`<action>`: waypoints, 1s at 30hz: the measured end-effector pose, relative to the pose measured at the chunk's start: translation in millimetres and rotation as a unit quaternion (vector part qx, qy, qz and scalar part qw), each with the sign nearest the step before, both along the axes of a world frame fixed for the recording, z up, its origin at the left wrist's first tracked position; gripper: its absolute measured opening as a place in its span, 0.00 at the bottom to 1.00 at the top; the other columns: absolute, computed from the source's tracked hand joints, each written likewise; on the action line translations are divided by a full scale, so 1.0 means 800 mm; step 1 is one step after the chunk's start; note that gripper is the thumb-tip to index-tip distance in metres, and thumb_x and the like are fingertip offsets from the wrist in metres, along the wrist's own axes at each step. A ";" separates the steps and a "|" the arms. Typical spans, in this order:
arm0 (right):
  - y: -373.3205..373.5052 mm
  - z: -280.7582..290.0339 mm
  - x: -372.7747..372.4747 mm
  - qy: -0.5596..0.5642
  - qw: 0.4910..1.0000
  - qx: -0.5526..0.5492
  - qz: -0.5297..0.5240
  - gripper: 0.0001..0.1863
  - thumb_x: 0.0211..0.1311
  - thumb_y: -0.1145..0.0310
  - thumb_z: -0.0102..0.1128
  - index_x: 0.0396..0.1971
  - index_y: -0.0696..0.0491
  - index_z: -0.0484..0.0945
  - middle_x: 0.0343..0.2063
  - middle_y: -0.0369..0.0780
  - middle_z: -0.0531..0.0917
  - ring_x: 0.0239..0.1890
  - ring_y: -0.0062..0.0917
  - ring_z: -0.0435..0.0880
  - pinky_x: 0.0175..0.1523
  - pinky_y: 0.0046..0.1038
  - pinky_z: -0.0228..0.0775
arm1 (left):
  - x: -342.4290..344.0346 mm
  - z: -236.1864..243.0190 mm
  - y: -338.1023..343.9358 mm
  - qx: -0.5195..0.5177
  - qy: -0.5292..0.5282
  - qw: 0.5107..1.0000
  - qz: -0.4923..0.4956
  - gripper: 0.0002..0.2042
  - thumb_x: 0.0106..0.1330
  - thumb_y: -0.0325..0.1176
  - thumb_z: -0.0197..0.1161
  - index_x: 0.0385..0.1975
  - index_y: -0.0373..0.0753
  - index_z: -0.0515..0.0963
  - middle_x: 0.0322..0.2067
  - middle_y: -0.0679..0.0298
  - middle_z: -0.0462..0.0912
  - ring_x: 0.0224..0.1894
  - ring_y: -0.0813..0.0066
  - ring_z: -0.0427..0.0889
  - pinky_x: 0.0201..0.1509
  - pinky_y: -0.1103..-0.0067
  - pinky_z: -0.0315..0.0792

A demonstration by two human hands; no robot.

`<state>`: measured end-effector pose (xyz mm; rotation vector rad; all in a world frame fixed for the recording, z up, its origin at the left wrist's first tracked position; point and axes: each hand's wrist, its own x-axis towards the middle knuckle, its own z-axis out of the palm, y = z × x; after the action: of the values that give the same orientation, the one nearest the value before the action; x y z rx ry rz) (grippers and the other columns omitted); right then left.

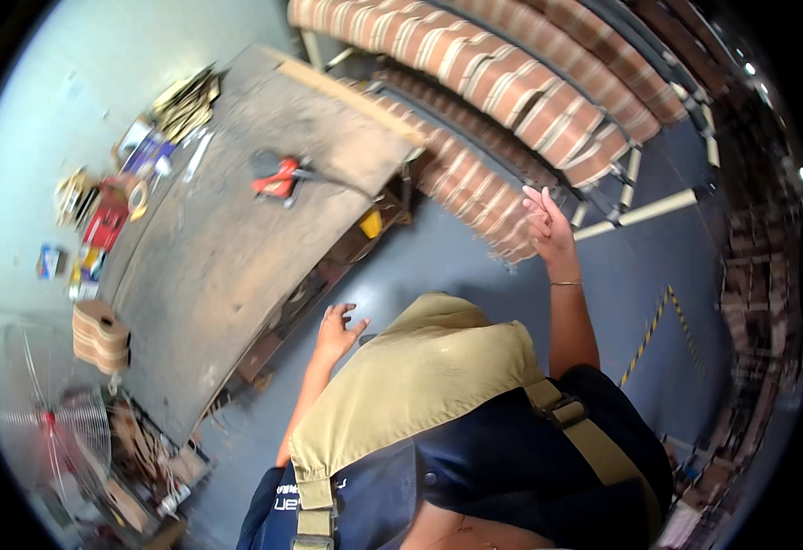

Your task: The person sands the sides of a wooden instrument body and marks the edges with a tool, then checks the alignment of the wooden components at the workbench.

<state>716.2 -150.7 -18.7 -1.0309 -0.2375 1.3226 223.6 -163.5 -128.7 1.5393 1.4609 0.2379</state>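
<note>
My left hand (337,332) hangs between my apron (420,376) and the worktable's edge. Its fingers are loosely bent and apart, with nothing in them. Reaching forward, my right hand (549,227) has its index finger stretched and some other fingers curled; no object shows in it. In the picture it lies by the frayed end of a brown and white striped fabric roll (475,188), and I cannot tell whether it touches. More striped fabric (511,78) lies in rolls on a rack with pale poles (658,207). On the worktable (227,247) sits a red and black corded power tool (277,179).
Along the table's far left side are folded papers (186,103), a tape roll (138,197), a red box (106,220) and a striped stack of material (100,336). A fan (53,422) stands at lower left. Yellow-black tape (649,333) marks the floor on the right.
</note>
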 end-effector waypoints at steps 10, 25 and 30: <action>0.098 -0.080 -0.260 -0.790 0.545 0.086 0.269 0.35 0.44 0.68 0.87 0.57 0.57 0.85 0.43 0.51 0.88 0.47 0.51 0.86 0.55 0.44 0.79 | -0.199 0.007 -0.026 0.095 0.007 0.962 0.257 0.24 0.65 0.42 0.77 0.56 0.38 0.81 0.51 0.54 0.81 0.52 0.59 0.88 0.57 0.67 0.83; 0.266 -0.018 -0.545 -0.693 0.492 0.266 0.455 0.28 0.53 0.69 0.79 0.57 0.53 0.85 0.34 0.48 0.84 0.37 0.46 0.85 0.42 0.45 0.77 | -0.625 0.069 0.174 0.304 0.389 0.638 0.591 0.44 0.59 0.42 0.79 0.72 0.28 0.63 0.75 0.41 0.59 0.78 0.41 0.55 0.79 0.52 0.54; 0.303 -0.036 -0.572 -0.698 0.451 0.236 0.504 0.28 0.54 0.70 0.77 0.59 0.49 0.84 0.39 0.45 0.84 0.40 0.46 0.86 0.44 0.44 0.78 | -0.699 0.059 0.231 0.243 0.506 0.621 0.546 0.52 0.59 0.47 0.80 0.75 0.23 0.57 0.78 0.40 0.54 0.82 0.41 0.48 0.83 0.52 0.47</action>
<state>258.4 92.0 -47.2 -1.2410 -2.6928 0.7809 -335.4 20.9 -81.7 0.8440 3.4211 0.5458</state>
